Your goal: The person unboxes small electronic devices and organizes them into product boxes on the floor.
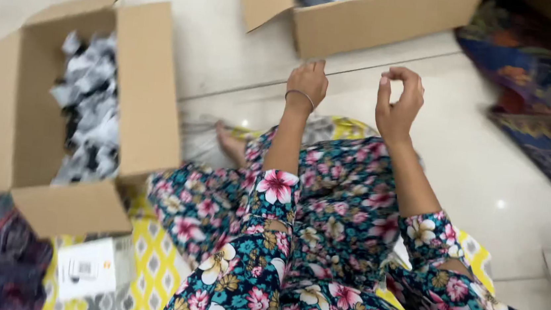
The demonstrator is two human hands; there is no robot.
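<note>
Hands raised over the floor: left hand (307, 81) curled, right hand (399, 96) pinching, both seemingly empty, just short of the cardboard box (367, 20) ahead.

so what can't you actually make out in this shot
Head view only:
- Top cardboard box: contents cut off by the upper edge.
- Left box: grey-black pieces too blurred to identify.
- Left hand: palm faces away, so any hold is hidden.
- Right hand: fingers curled, anything pinched too small to see.
</note>
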